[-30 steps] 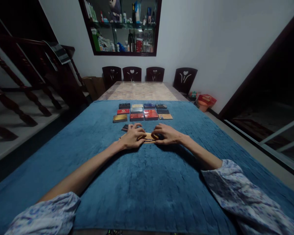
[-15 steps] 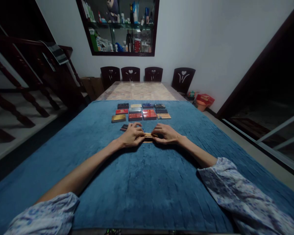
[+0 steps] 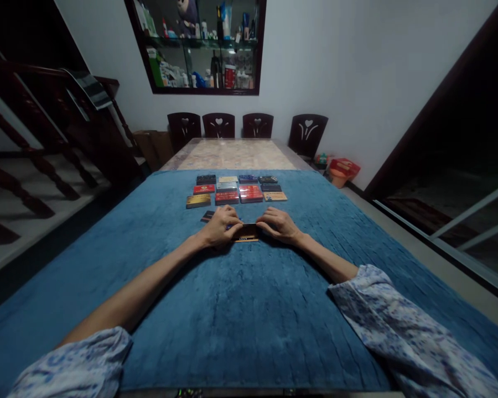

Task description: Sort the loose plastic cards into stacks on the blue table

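Note:
My left hand [image 3: 221, 228] is closed on the left end of a card [image 3: 249, 232], thumb toward me. At its other end, my right hand [image 3: 280, 225] pinches the same card between thumb and fingers. Its near face looks dark and seems tilted up. A gold-orange card edge [image 3: 247, 240] shows just below it on the blue cloth; whether this is a separate card I cannot tell. Beyond my left hand lies a dark card [image 3: 208, 216], partly covered by the fingers.
Stacks of cards stand in rows ahead, among them a gold stack [image 3: 198, 200], a red stack [image 3: 251, 193] and an orange-yellow stack [image 3: 275, 196]. A blue cloth [image 3: 240, 309] covers the near table. Dark chairs [image 3: 307, 132] stand at the far end.
The light-coloured card top between my hands has given way to a dark face, as the card tilts up. My right thumb has shifted to the card's upper edge.

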A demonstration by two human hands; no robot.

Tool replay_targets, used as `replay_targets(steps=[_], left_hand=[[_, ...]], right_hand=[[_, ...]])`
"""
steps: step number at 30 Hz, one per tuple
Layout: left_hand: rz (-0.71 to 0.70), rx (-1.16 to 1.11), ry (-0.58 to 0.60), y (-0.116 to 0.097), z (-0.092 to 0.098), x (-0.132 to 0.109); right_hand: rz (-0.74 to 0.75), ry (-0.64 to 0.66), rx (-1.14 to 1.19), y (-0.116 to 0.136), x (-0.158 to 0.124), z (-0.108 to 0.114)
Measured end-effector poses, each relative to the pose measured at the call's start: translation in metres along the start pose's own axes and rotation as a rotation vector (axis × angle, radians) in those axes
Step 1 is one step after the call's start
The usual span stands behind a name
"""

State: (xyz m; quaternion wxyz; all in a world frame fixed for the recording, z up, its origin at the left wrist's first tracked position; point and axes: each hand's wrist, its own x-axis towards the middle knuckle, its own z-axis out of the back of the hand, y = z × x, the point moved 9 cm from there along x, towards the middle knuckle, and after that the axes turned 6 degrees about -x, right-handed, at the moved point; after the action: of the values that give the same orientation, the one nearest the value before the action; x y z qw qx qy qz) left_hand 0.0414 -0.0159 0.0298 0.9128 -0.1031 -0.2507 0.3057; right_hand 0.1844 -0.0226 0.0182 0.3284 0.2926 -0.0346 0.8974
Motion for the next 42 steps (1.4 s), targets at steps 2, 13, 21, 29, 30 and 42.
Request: replay_targets(steps=[2,13,21,29,30,42], left_hand=[[-0.007,0.005,-0.012,-0.001,0.001,0.001],[-0.006,0.023,-0.053,0.007,0.0,0.004],[0.041,0.012,-0.086,0.015,-0.003,0.007],[0.087,-0.022,-0.143,0.019,-0.002,0.007],[0.097,-0.018,-0.15,0.02,-0.001,0.007],[0.17,0.028,-0.112,0.026,-0.009,0.007]], right_hand=[[-0.023,-0.025,0.003,-0.003,-0.001,0.0],[-0.071,-0.115,0.014,-0.013,-0.004,-0.001],[-0.155,-0.123,0.007,-0.02,-0.007,-0.002],[-0.191,-0.096,0.0,-0.025,-0.007,-0.007],[-0.2,-0.088,-0.004,-0.026,-0.007,-0.008],[-0.152,-0.011,-0.022,-0.024,-0.005,-0.017]])
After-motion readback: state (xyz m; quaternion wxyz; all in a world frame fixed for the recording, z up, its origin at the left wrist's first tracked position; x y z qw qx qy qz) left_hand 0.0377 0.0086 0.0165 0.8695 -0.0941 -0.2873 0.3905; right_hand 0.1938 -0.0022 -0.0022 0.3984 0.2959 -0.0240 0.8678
